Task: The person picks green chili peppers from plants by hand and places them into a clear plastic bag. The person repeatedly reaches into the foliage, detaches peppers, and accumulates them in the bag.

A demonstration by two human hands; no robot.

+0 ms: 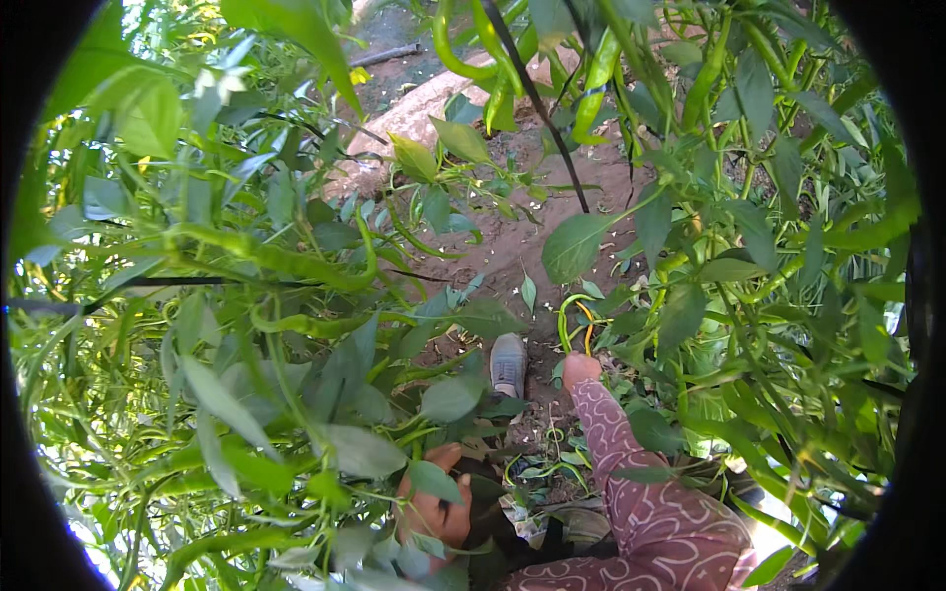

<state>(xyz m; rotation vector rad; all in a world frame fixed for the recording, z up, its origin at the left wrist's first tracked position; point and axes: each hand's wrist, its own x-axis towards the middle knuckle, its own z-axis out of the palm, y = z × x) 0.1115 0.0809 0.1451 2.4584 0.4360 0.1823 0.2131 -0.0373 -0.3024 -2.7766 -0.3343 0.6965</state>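
Note:
My right hand (582, 369), at the end of a patterned sleeve, is closed at the stem ends of a long green chili pepper (563, 325) and a thin orange one (589, 325), low beside the right-hand plants. Among leaves at the lower left is my left hand (436, 506), its fingers curled near the pepper foliage; leaves cover part of it, and whether it holds anything is hidden. Long green peppers (310, 266) hang on the plants left of my hands, and more green peppers (597, 85) hang at the top.
Dense pepper plants crowd both sides, with a broad leaf (576, 247) over the path. Dark cords (543, 111) run through them. A grey shoe (508, 363) stands on brown soil (510, 258). Several green peppers (543, 469) lie low between my arms. A dark pipe (388, 54) lies farther off.

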